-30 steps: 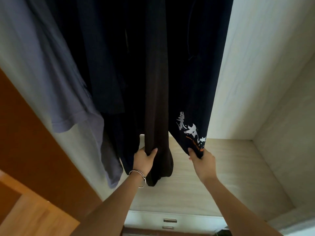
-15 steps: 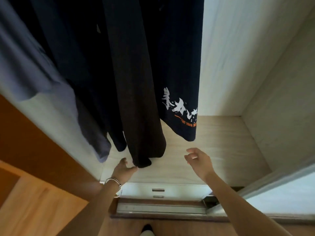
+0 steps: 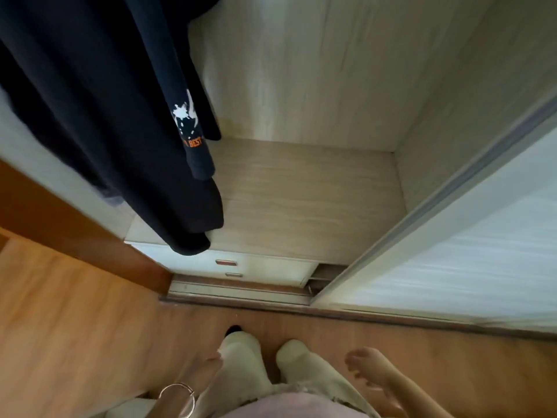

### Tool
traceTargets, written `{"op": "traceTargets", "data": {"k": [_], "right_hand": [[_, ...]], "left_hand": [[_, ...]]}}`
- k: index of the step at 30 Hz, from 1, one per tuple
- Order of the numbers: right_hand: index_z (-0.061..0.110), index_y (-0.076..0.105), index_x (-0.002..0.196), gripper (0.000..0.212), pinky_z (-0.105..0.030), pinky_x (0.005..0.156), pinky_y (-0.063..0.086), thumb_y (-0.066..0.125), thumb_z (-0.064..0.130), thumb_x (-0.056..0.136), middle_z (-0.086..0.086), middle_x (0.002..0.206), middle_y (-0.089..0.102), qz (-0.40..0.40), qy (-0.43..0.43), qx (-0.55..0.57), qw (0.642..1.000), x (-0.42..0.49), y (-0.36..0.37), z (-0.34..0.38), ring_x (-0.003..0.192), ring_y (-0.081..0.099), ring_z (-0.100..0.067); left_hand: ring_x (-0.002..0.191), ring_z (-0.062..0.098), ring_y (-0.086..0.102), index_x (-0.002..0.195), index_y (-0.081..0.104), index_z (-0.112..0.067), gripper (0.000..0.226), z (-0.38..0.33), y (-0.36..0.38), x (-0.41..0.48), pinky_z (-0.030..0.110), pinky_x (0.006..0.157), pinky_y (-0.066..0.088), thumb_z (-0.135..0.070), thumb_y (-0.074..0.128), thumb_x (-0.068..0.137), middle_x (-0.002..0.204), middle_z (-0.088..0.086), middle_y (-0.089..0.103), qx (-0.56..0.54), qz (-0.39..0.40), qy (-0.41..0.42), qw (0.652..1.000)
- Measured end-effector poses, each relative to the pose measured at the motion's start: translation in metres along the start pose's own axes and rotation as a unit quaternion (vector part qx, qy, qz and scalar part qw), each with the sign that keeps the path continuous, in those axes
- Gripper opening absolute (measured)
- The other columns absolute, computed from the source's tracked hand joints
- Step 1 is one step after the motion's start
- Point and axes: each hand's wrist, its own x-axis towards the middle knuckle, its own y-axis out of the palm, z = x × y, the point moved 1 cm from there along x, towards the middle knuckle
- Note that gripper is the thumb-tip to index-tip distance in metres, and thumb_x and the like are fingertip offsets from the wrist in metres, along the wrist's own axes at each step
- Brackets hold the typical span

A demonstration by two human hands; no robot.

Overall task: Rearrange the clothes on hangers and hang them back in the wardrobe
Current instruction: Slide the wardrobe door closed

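Dark clothes hang inside the wardrobe, so hanging looks done; right hand loosely spread, empty; left hand too blurred to tell.

The wardrobe stood open, its pale wood-grain base board set above two white drawers with small handles. Dark clothes hung inside at the left, above that board. On the orange wooden floor in front stood legs in pale trousers.

Clothes at wardrobe's left, above drawers.
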Motion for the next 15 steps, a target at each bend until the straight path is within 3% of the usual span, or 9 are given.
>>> {"op": "traceTargets", "data": {"k": [2,4,6,7,10,11,14,15], "right_hand": [[-0.007,0.065,0.091,0.019,-0.022,0.049,0.036,0.05,0.004,0.089,-0.007,0.07,0.058,-0.03,0.019,0.046,0.998,-0.002,-0.006,-0.019,0.054,0.048,-0.015],[-0.006,0.062,0.099,0.018,-0.025,0.053,0.041,0.05,0.004,0.091,-0.008,0.075,0.06,-0.062,0.038,0.095,0.993,-0.01,-0.01,-0.03,0.06,0.053,-0.017],[0.0,0.06,0.106,0.019,-0.023,0.056,0.043,0.051,0.008,0.092,-0.011,0.086,0.064,-0.086,0.046,0.125,0.987,-0.016,-0.006,-0.04,0.069,0.057,-0.019],[-0.001,0.059,0.11,0.022,-0.022,0.054,0.044,0.051,0.009,0.092,-0.012,0.087,0.064,-0.095,0.049,0.128,0.986,-0.019,-0.002,-0.043,0.07,0.057,-0.019],[-0.002,0.059,0.111,0.024,-0.02,0.052,0.043,0.051,0.008,0.092,-0.01,0.082,0.062,-0.118,0.066,0.152,0.979,-0.035,0.023,-0.053,0.069,0.055,-0.019],[-0.001,0.061,0.11,0.024,-0.023,0.055,0.043,0.051,0.009,0.091,-0.011,0.086,0.063,-0.118,0.073,0.161,0.977,-0.042,0.034,-0.056,0.073,0.056,-0.02],[0.002,0.067,0.106,0.026,-0.03,0.08,0.047,0.051,0.013,0.088,-0.01,0.098,0.066,-0.104,0.095,0.152,0.978,-0.057,0.065,-0.068,0.091,0.059,-0.022],[0.002,0.068,0.104,0.027,-0.033,0.086,0.047,0.05,0.013,0.087,-0.011,0.099,0.067,-0.103,0.102,0.136,0.98,-0.061,0.07,-0.073,0.093,0.059,-0.022]], "left_hand": [[0.067,0.016,0.048,0.067,0.063,-0.014,0.026,0.007,0.007,-0.006,0.017,0.055,0.036,-0.029,0.053,0.085,0.065,0.001,0.055,0.009,0.019,-0.018,1.0],[0.064,0.014,0.046,0.074,0.068,-0.004,0.03,0.009,0.008,-0.008,0.02,0.053,0.038,-0.023,0.052,0.09,0.064,0.007,0.057,0.04,0.028,-0.036,0.998],[0.079,0.018,0.049,0.102,0.064,0.014,0.03,0.014,-0.001,0.001,0.026,0.069,0.044,-0.012,0.053,0.091,0.092,0.024,0.066,0.054,0.037,-0.032,0.997],[0.087,0.022,0.054,0.11,0.06,0.014,0.035,0.016,-0.008,0.007,0.029,0.079,0.045,-0.013,0.057,0.088,0.104,0.027,0.065,0.061,0.035,-0.027,0.997],[0.105,0.034,0.061,0.113,0.061,0.006,0.061,0.05,-0.028,0.063,0.043,0.095,0.048,-0.03,0.059,0.065,0.104,0.017,0.064,0.1,0.058,-0.008,0.993],[0.104,0.034,0.061,0.11,0.061,0.007,0.057,0.056,-0.03,0.076,0.043,0.092,0.048,-0.027,0.059,0.065,0.101,0.016,0.065,0.105,0.061,-0.02,0.992],[0.082,0.028,0.058,0.09,0.059,0.001,0.007,0.038,-0.034,0.063,0.031,0.063,0.041,-0.002,0.054,0.087,0.075,0.009,0.062,0.085,0.052,-0.021,0.995],[0.077,0.026,0.055,0.089,0.058,-0.001,0.007,0.034,-0.03,0.058,0.027,0.057,0.036,0.001,0.051,0.089,0.074,0.01,0.061,0.077,0.053,-0.022,0.995]]}}
